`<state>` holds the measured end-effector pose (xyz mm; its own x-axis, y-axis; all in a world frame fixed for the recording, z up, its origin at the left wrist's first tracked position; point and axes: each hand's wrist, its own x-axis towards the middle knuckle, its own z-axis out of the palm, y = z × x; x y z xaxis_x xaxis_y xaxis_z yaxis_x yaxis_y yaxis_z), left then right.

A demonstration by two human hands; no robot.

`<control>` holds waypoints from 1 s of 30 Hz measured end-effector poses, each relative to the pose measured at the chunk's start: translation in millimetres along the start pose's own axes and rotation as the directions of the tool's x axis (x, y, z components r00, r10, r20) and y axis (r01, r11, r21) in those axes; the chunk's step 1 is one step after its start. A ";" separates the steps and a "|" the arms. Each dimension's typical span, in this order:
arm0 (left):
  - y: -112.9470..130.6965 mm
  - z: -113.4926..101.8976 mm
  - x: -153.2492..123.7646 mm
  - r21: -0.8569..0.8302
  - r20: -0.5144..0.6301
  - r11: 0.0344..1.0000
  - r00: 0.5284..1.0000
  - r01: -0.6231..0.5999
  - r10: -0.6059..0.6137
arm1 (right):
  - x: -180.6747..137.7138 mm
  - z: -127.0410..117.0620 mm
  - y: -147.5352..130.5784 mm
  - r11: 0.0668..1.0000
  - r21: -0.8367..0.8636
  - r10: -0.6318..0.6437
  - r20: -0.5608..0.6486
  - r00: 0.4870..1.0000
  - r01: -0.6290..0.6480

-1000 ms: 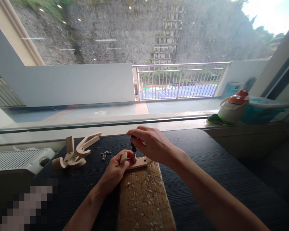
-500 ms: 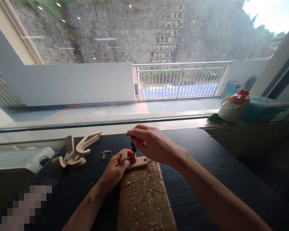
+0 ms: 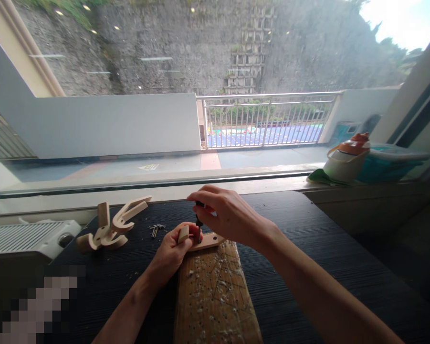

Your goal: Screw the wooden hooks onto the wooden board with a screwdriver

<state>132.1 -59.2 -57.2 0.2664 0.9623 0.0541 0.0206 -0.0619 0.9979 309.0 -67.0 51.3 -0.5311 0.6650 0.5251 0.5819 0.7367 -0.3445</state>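
Observation:
A pale wooden hook [image 3: 206, 242] lies across the far end of a worn wooden plank [image 3: 215, 296], which is full of small holes and bits of debris. My left hand [image 3: 179, 243] is closed around the hook's curved left end. Above it, my right hand [image 3: 220, 210] grips the dark handle of a screwdriver [image 3: 199, 223]. The screwdriver stands nearly upright, its shaft reaching down to a hole in the hook; whether a screw sits under the tip is hidden. Another dark hole shows near the hook's right end.
Several wooden hooks [image 3: 109, 229] lie piled on the black table [image 3: 293, 248] at the left. A small heap of screws [image 3: 156, 230] is beside my left hand. A white radiator [image 3: 32, 236] stands left; a bottle [image 3: 347, 157] and a teal bin [image 3: 393, 162] are by the window.
Almost nothing differs. Both hands keep their grip, and the screwdriver stays in the same hole with only a very slight shift.

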 end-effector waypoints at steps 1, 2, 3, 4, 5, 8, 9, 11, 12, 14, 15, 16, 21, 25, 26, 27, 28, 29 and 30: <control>-0.2 0.2 0.0 -0.003 -0.005 1.000 1.000 0.003 -0.003 | -0.2 -0.6 -0.6 1.000 0.011 -0.005 0.001 1.000 0.005; -0.2 0.4 -0.1 -0.005 -0.007 1.000 1.000 0.007 -0.007 | -0.3 -0.8 -0.8 1.000 0.018 -0.012 0.001 1.000 0.012; 0.0 0.6 -0.3 -0.006 -0.005 1.000 1.000 0.010 -0.010 | -0.4 -0.7 -0.8 1.000 0.024 -0.019 0.003 1.000 0.019; 0.1 0.8 -0.5 -0.007 -0.004 1.000 1.000 0.012 -0.012 | -0.5 -0.4 -0.6 0.999 0.028 -0.025 0.004 1.000 0.025; 0.3 1.0 -0.6 -0.008 -0.002 1.000 1.000 0.012 -0.012 | -0.5 0.1 -0.3 0.999 0.032 -0.030 0.005 1.000 0.030; 0.7 1.0 -0.5 -0.002 0.000 1.000 1.000 0.005 -0.005 | -0.2 1.6 1.0 0.999 0.038 -0.031 0.002 1.000 0.031; 0.9 0.9 -0.5 0.005 0.001 1.000 1.000 0.002 -0.002 | 0.1 2.1 1.4 0.999 0.037 -0.028 0.000 1.000 0.028; 1.7 0.8 -0.4 0.024 0.007 1.000 1.000 -0.004 0.004 | 0.6 2.9 2.3 0.999 0.030 -0.018 -0.007 1.000 0.019; 2.3 1.0 -0.5 0.033 0.008 0.999 1.000 -0.009 0.009 | 0.8 3.4 2.8 1.000 0.025 -0.015 -0.011 1.000 0.015; 4.1 1.7 -0.7 0.048 0.008 0.999 1.000 -0.018 0.018 | 0.9 4.3 3.8 1.000 0.015 -0.009 -0.018 1.000 0.010; 5.0 2.1 -0.8 0.053 0.006 0.998 1.000 -0.021 0.021 | 0.8 4.6 4.3 1.000 0.011 -0.007 -0.020 1.000 0.007; 5.9 2.6 -1.0 0.056 0.003 0.998 1.000 -0.024 0.023 | 0.6 4.6 4.5 1.000 0.008 -0.002 -0.021 1.000 0.003; 7.9 3.3 -1.4 0.060 -0.019 0.998 1.000 -0.010 0.011 | -0.5 -0.4 1.1 1.000 0.006 0.019 0.005 1.000 -0.019; 8.1 2.8 -2.1 0.063 -0.034 0.998 0.999 0.006 -0.004 | -0.9 -5.9 -3.1 0.999 0.035 0.003 0.008 1.000 -0.004; 8.2 2.9 -2.3 0.066 -0.035 0.998 0.999 0.003 -0.001 | -0.9 -6.4 -3.4 0.999 0.040 -0.004 0.008 1.000 0.003; 8.3 3.1 -2.4 0.069 -0.035 0.998 0.999 -0.001 0.004 | -0.9 -6.6 -3.4 0.999 0.044 -0.010 0.011 1.000 0.010; 8.4 3.3 -2.5 0.071 -0.034 0.997 0.999 -0.006 0.008 | -0.8 -6.4 -3.1 0.999 0.049 -0.016 0.014 1.000 0.015; 8.4 3.5 -2.5 0.071 -0.032 0.997 0.999 -0.010 0.013 | -0.8 -6.0 -2.7 0.998 0.052 -0.019 0.015 1.000 0.018; 8.4 3.6 -2.6 0.072 -0.031 0.997 0.999 -0.013 0.015 | -0.8 -5.4 -2.3 0.998 0.056 -0.022 0.015 1.000 0.021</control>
<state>135.1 -63.2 -49.1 0.2369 0.9690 0.0703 0.0862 -0.0931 0.9919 311.4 -69.9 55.9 -0.5528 0.6507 0.5206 0.5357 0.7560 -0.3762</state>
